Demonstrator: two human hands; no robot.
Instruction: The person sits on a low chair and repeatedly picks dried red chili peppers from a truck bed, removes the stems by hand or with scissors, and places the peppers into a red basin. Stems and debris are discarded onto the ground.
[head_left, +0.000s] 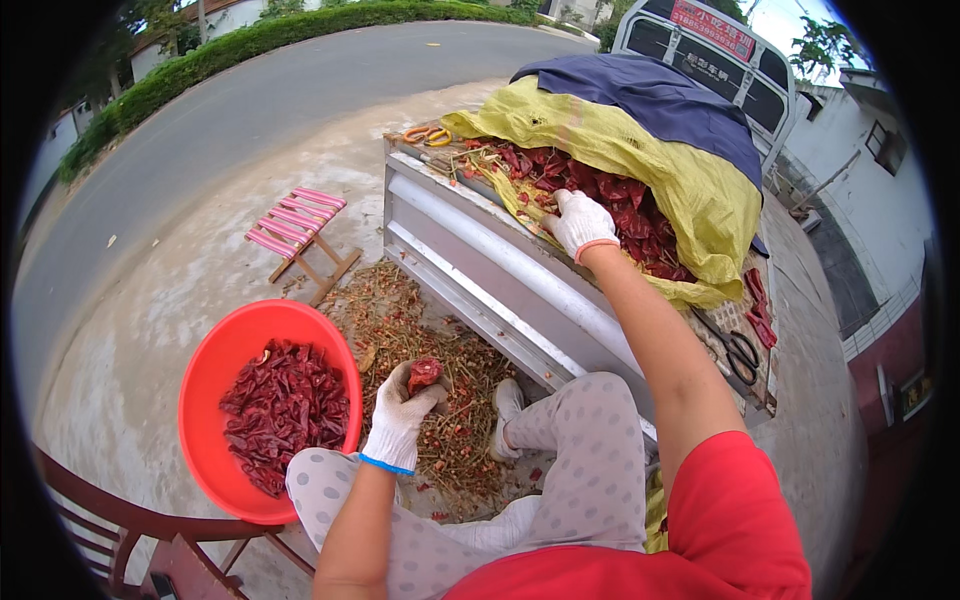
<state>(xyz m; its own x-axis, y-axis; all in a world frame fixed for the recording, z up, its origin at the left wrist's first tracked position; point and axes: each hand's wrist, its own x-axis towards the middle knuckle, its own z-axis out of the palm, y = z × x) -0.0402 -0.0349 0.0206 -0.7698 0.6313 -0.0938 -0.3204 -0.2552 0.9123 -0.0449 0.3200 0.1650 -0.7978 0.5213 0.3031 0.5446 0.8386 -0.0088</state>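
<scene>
My left hand, in a white knitted glove with a blue cuff, holds a dried red chili pepper over the heap of stems on the ground. My right hand, gloved in white with a pinkish-orange cuff, reaches to the near edge of a pile of dried red chilies on the truck bed. Its fingertips are at bits of stem and chili; whether they grip any is unclear. A yellow woven sack partly covers the pile. Left of my legs, a red plastic basin contains many dried chilies.
Orange-and-yellow-handled scissors lie at the truck bed's far corner, black scissors at its near right. A striped folding stool stands beyond the basin. Stems litter the ground before the metal tailgate. A wooden chair is lower left.
</scene>
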